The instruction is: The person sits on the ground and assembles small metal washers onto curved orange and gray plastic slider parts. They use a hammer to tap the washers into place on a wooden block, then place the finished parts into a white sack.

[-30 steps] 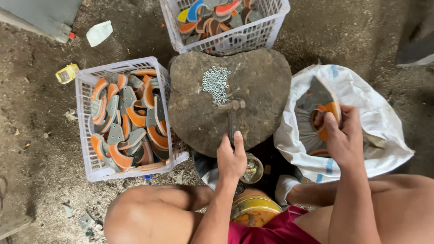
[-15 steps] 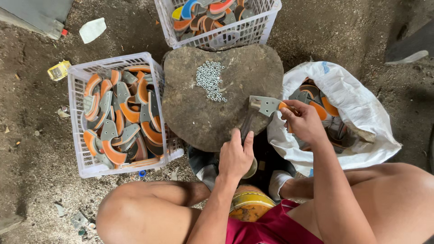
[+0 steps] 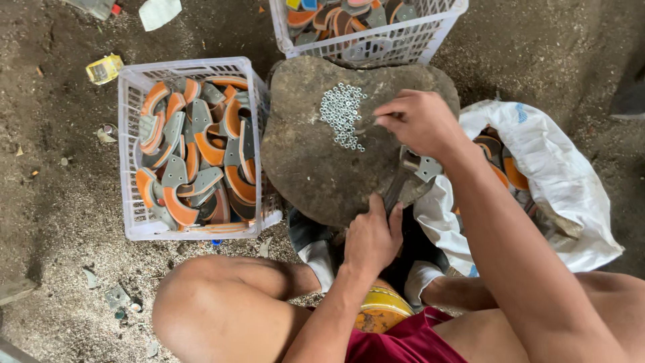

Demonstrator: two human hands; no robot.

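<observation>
Right hand [image 3: 420, 121] pinched, apparently on a rivet, at the right edge of the rivet pile [image 3: 340, 115] atop the stone [image 3: 309, 161], nearer than left hand [image 3: 371, 238], closed around the hammer [image 3: 410, 180] angled up-right.

My left hand [image 3: 371, 236] sits low in the middle of the frame, back of the hand facing up, fingers [image 3: 386, 214] curled shut in a grip, thumb tucked along the side. Its forearm runs down and left toward the bottom edge, between my bent knees. My right hand [image 3: 418, 121] is higher, just right of centre, palm down, with the fingertips [image 3: 384, 118] pinched together and pointing left. The wrist is bent slightly, and the right forearm slants from there down to the lower right corner, crossing over my thigh. The two hands are apart, the right one above the left.
</observation>
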